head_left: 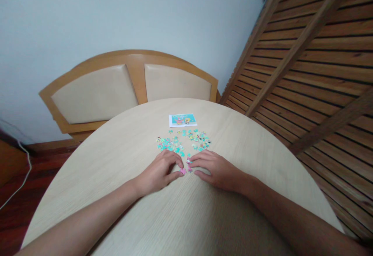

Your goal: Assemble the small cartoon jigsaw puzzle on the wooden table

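My left hand (pixel 163 168) rests on the table with thumb and index finger closed on a pink jigsaw puzzle piece (pixel 183 171). Just to the right, my right hand (pixel 211 166) has its fingers apart, with fingertips touching a short column of joined pink puzzle pieces (pixel 189 162). A narrow gap parts the left piece from that column. Beyond my hands lie a left heap of loose turquoise and mixed pieces (pixel 170 144) and a right heap of similar pieces (pixel 201 139). A reference picture card (pixel 183 120) with a pink and a yellow cartoon figure lies behind them.
The round pale wooden table (pixel 131 131) fills the lower view. A padded wooden headboard (pixel 140 57) stands behind it against a light wall. Slatted wooden panels (pixel 305 53) lean at the right. A white cable (pixel 27 170) hangs at the far left.
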Motion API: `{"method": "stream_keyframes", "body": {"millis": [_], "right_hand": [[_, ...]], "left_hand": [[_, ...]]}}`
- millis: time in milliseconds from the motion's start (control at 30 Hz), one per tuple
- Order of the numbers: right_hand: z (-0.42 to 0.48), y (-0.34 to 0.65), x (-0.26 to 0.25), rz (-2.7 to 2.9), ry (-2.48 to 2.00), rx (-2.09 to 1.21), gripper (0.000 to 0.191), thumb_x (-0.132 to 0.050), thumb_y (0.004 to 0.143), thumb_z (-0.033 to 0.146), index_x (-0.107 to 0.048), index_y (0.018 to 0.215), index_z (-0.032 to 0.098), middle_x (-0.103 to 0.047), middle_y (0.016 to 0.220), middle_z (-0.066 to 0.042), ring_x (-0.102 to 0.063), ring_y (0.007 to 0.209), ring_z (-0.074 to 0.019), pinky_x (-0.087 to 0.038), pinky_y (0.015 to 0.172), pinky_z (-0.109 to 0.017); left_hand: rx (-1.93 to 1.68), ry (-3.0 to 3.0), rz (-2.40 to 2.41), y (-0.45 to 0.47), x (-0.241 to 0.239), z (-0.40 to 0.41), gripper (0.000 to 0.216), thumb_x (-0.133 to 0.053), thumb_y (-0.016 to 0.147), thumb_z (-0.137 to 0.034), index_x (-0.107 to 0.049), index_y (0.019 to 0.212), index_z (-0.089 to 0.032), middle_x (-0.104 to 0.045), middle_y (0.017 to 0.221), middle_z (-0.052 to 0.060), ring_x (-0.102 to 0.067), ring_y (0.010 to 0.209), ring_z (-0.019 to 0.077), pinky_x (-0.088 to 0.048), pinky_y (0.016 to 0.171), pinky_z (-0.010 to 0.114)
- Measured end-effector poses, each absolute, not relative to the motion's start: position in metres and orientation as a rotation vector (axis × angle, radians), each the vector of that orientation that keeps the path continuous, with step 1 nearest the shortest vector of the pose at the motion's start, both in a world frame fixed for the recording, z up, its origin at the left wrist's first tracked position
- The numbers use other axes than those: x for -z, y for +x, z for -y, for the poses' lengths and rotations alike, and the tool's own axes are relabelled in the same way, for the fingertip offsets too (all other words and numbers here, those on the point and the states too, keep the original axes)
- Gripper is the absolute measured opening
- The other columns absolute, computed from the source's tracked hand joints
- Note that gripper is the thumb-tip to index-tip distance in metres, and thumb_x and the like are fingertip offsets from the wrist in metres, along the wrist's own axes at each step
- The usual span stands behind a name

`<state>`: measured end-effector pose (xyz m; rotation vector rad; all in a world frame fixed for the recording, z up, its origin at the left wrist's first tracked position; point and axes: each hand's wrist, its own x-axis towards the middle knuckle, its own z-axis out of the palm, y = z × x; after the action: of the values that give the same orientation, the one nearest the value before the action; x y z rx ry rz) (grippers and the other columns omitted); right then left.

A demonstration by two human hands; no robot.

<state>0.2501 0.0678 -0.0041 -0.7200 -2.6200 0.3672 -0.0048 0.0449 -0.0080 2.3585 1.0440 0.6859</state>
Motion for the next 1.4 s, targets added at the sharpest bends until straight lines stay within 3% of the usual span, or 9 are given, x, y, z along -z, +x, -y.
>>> {"method": "stream_keyframes", "body": {"millis": [367, 733, 1133, 1400], "right_hand": [[-0.067, 0.25, 0.004, 2.617, -0.686, -0.381, 0.024, -0.061, 0.092, 0.023, -0.07, 0.115, 0.021, -0.071, 0.12, -0.008, -0.064, 0.112, -0.0223, -0.047, 0.101, -0.04], [-0.067, 0.249, 0.003, 2.63, -0.688, -0.378, 0.025, -0.061, 0.092, 0.023, -0.07, 0.115, 0.021, -0.071, 0.12, -0.008, -0.063, 0.113, -0.0222, -0.047, 0.102, -0.04], [-0.069, 0.249, 0.004, 2.65, -0.683, -0.388, 0.025, -0.061, 0.093, 0.023, -0.071, 0.116, 0.021, -0.07, 0.122, -0.007, -0.062, 0.114, -0.022, -0.045, 0.104, -0.041], [-0.068, 0.25, 0.004, 2.654, -0.687, -0.379, 0.026, -0.061, 0.093, 0.023, -0.07, 0.118, 0.021, -0.069, 0.123, -0.007, -0.062, 0.115, -0.0228, -0.045, 0.103, -0.041]], "left_hand": [[-0.729, 2.366, -1.137, 0.002, 0.011, -0.043, 0.01, -0.066, 0.094, -0.031, -0.066, 0.1, -0.022, -0.069, 0.099, 0.004, -0.059, 0.098, 0.0229, -0.042, 0.091, 0.037], [-0.717, 2.435, -1.122, 0.004, 0.011, -0.042, 0.015, -0.065, 0.095, -0.037, -0.067, 0.098, -0.023, -0.069, 0.103, 0.005, -0.06, 0.102, 0.0236, -0.042, 0.094, 0.038], [-0.74, 2.471, -1.12, 0.006, 0.011, -0.04, 0.008, -0.064, 0.094, -0.027, -0.067, 0.1, -0.023, -0.069, 0.102, 0.004, -0.06, 0.1, 0.0228, -0.044, 0.093, 0.039], [-0.726, 2.476, -1.163, 0.006, 0.01, -0.039, 0.009, -0.065, 0.094, -0.03, -0.068, 0.098, -0.023, -0.069, 0.101, 0.004, -0.06, 0.1, 0.0231, -0.044, 0.093, 0.039]]}}
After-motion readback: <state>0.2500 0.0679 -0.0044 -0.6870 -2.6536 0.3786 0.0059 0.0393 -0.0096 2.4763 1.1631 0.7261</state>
